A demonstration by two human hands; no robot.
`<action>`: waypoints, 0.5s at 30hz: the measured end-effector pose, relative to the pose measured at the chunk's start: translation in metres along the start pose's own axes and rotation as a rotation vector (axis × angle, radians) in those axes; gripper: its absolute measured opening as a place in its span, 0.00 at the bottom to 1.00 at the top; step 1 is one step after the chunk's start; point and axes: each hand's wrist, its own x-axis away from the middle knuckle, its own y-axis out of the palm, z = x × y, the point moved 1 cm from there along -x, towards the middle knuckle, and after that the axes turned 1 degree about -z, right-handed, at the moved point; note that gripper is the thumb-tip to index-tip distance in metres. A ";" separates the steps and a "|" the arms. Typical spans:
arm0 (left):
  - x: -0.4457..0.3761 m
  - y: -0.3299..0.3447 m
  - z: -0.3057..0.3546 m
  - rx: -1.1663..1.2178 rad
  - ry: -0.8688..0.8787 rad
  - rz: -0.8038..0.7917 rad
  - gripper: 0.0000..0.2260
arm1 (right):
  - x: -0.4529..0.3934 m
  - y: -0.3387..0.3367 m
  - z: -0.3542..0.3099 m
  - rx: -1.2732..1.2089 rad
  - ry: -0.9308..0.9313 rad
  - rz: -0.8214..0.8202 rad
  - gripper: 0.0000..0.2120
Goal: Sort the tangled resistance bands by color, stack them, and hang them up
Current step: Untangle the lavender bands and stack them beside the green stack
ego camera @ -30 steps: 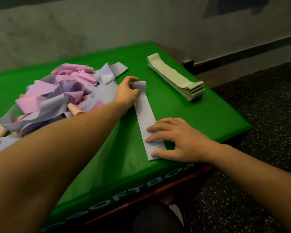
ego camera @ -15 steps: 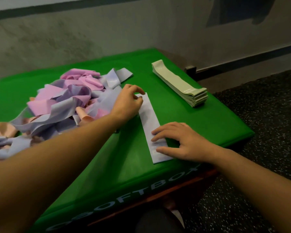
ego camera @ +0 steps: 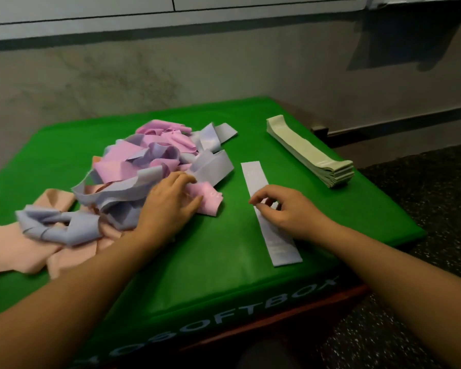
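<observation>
Nearest, the green soft box (ego camera: 224, 275) carries everything; no tray or bin stands on it. A flattened lavender band (ego camera: 270, 214) lies lengthwise on its near right part. The right hand (ego camera: 285, 209) hovers over the middle of this band with fingers loosely curled; whether the fingertips (ego camera: 258, 206) touch or pinch it cannot be told. To the left, the left hand (ego camera: 171, 206) rests on the near edge of the tangled pile (ego camera: 133, 177) of pink, lavender and peach bands, fingers fairly straight and close together, lying across a pink band (ego camera: 209, 199) at the pile's right fringe. Farther back on the right, well apart from both hands, sits a neat stack of pale green bands (ego camera: 312, 153).
</observation>
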 end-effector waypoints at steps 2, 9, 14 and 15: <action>0.002 0.007 -0.004 0.094 -0.030 0.044 0.14 | -0.022 0.011 -0.006 0.073 -0.036 -0.018 0.09; 0.003 0.017 -0.014 0.158 -0.047 0.123 0.11 | -0.092 0.035 -0.031 0.561 -0.156 0.016 0.27; 0.005 0.017 -0.014 0.159 -0.050 0.150 0.15 | -0.112 0.043 -0.029 0.862 -0.148 -0.081 0.20; 0.005 0.016 -0.013 0.166 -0.055 0.151 0.15 | -0.112 0.043 -0.029 0.866 -0.173 -0.050 0.15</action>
